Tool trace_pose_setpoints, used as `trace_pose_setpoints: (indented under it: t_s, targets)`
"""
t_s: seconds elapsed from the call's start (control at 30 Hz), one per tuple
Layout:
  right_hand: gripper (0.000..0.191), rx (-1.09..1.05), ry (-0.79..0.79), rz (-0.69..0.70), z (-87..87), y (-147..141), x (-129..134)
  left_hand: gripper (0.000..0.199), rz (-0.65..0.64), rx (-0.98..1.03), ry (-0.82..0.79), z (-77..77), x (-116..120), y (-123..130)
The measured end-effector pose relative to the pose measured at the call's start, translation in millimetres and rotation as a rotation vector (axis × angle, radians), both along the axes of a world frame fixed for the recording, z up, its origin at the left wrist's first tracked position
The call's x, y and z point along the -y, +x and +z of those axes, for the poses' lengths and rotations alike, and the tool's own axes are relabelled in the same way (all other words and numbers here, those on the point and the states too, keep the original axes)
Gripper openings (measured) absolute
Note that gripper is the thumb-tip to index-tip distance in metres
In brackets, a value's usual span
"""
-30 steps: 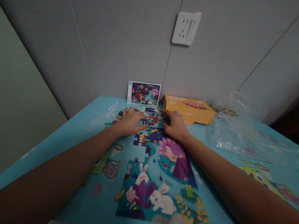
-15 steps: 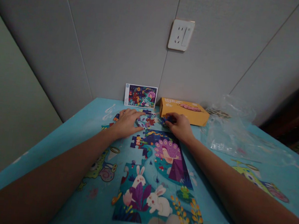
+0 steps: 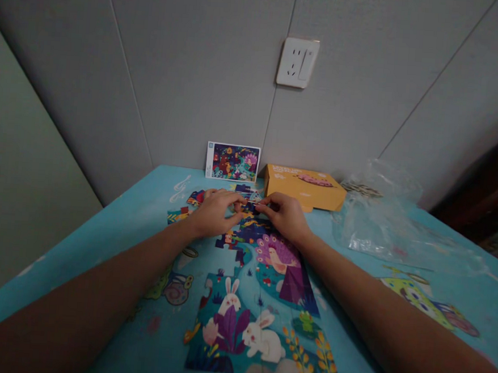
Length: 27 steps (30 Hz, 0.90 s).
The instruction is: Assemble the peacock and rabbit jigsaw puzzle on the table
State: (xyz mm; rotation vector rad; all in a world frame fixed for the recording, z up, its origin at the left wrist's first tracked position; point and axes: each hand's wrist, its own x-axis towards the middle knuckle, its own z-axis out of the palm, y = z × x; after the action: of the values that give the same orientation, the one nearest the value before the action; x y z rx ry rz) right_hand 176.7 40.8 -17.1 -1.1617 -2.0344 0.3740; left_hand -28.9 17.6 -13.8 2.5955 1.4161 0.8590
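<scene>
A partly joined jigsaw puzzle [image 3: 262,301] lies on the table, showing white rabbits, a frog and a pink peacock. Beyond its far edge my two hands are close together. My right hand [image 3: 287,216] pinches a dark puzzle piece [image 3: 251,205] between thumb and fingers, raised and seen nearly edge-on. From the other side, the bent fingers of my left hand [image 3: 218,211] hold the same piece, though its fingertips partly hide the contact. Loose pieces [image 3: 177,215] lie left of my left hand, and more [image 3: 244,189] lie behind the hands.
A picture card [image 3: 236,163] of the puzzle leans against the wall. Right of it sits a yellow box [image 3: 304,187], beside crumpled clear plastic bags [image 3: 374,226]. The blue tablecloth [image 3: 112,245] carries printed cartoon figures. A socket [image 3: 298,63] is on the wall.
My right hand has moved left from in front of the yellow box, bringing the piece to my left hand. My left fingers have curled in toward it. The view has shifted slightly.
</scene>
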Motion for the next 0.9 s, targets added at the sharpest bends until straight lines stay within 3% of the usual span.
trace_pose_setpoints:
  t_s: [0.17, 0.23, 0.33, 0.4, 0.5, 0.7, 0.9]
  targets:
    - [0.017, 0.101, 0.087, 0.081, 8.6, 7, -1, 0.019, 0.016, 0.015, -0.018, -3.3, -4, 3]
    - [0.026, 0.132, 0.116, -0.039, 12.2, 12, -3, 0.017, 0.086, 0.039, 0.042, -2.8, -6, 2]
    - [0.032, 0.273, 0.164, -0.337, 17.1, 23, -6, 0.02, 0.211, 0.047, 0.183, -0.7, -8, -4]
    - [0.033, 0.406, 0.133, -0.425, 18.5, 28, -8, 0.023, 0.241, 0.011, 0.247, -0.2, -9, -8]
    - [0.041, 0.533, 0.013, -0.413, 16.6, 31, -8, 0.026, 0.179, -0.101, 0.199, -1.6, -9, -10]
    - [0.04, 0.547, -0.05, -0.329, 10.0, 28, -11, 0.029, -0.147, -0.218, 0.062, -3.2, -2, -4]
    - [0.038, 0.474, -0.073, -0.26, 5.2, 28, -17, 0.034, -0.037, -0.259, -0.048, -7.0, -6, -7]
